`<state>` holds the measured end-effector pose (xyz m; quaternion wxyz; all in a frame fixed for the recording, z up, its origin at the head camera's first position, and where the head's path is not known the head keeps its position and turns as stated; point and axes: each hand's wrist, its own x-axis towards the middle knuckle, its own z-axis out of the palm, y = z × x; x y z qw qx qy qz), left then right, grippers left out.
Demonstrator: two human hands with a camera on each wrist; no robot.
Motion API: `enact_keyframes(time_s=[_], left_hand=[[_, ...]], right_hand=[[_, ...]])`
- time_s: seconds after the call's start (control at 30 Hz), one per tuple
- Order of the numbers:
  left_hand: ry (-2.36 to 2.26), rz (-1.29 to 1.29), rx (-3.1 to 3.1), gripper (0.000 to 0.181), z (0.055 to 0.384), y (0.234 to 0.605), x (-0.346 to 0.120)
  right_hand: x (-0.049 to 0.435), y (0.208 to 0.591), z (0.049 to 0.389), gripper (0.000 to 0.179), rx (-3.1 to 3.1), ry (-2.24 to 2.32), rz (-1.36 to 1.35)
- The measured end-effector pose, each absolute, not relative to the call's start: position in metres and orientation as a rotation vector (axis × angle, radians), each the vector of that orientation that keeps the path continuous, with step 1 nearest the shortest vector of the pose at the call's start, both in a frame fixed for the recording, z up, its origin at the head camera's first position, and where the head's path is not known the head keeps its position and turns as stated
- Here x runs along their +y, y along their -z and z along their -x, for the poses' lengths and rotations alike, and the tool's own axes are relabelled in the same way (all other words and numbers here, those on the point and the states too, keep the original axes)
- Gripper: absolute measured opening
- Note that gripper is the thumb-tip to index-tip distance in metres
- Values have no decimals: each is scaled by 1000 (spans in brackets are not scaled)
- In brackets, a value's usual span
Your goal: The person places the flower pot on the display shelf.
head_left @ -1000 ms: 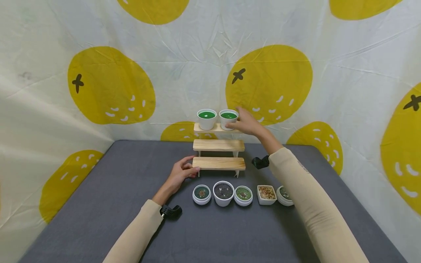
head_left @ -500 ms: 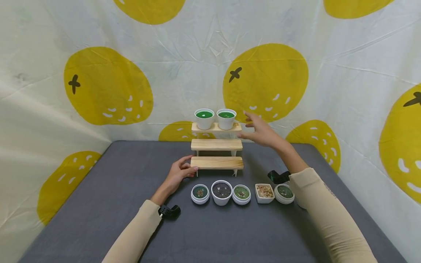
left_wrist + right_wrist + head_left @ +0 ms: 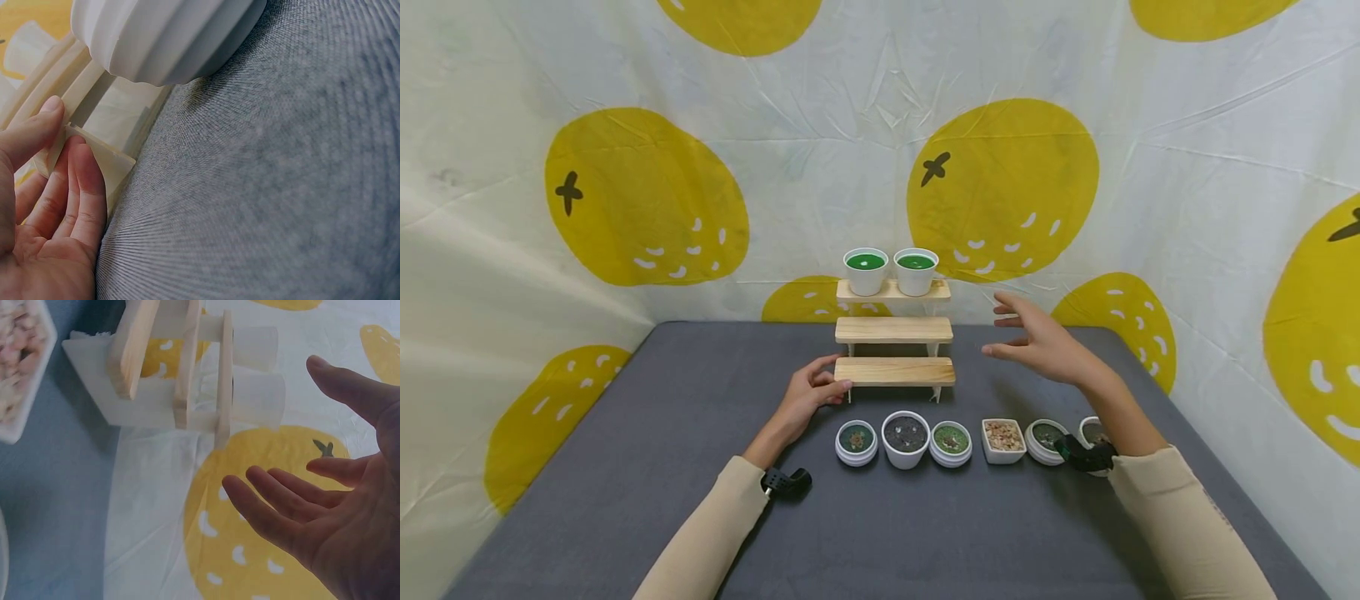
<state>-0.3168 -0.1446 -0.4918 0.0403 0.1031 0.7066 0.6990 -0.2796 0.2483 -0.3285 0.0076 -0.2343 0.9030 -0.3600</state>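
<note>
A three-tier wooden display stand (image 3: 895, 372) with pale side supports is on the grey table. My left hand (image 3: 806, 400) holds the left end of its lowest step, thumb over the board's edge and fingers against the side support (image 3: 103, 165). Side by side on the top step stand two white cups with green contents, a left cup (image 3: 866, 273) and a right cup (image 3: 916, 273). My right hand (image 3: 1041, 340) is in the air to the right of the stand, fingers spread, holding nothing; the right wrist view shows its bare palm (image 3: 344, 531).
In front of the stand are a white pot with dark teal filling (image 3: 856, 442), a taller pot with dark grains (image 3: 906, 439) and a green-filled pot (image 3: 951, 443). Farther right are a square dish of light pebbles (image 3: 1003, 440), a round pot (image 3: 1045, 437) and another pot partly behind my right wrist.
My right hand has let go of the right cup on the top step and drawn back to the right and down. The left hand stays at the stand.
</note>
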Motion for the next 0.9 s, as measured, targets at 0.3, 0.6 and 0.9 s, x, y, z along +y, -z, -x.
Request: enact_keyframes(time_s=[0.3, 0.6, 0.9], left_hand=[[-2136, -317, 2181, 72, 317, 493, -146], [-2117, -327, 2186, 75, 317, 493, -145], [-2117, -317, 2186, 74, 317, 492, -146]], right_hand=[[296, 348, 257, 85, 2868, 1073, 692], [346, 365, 249, 63, 2840, 1022, 689], [376, 374, 249, 68, 2585, 942, 649]])
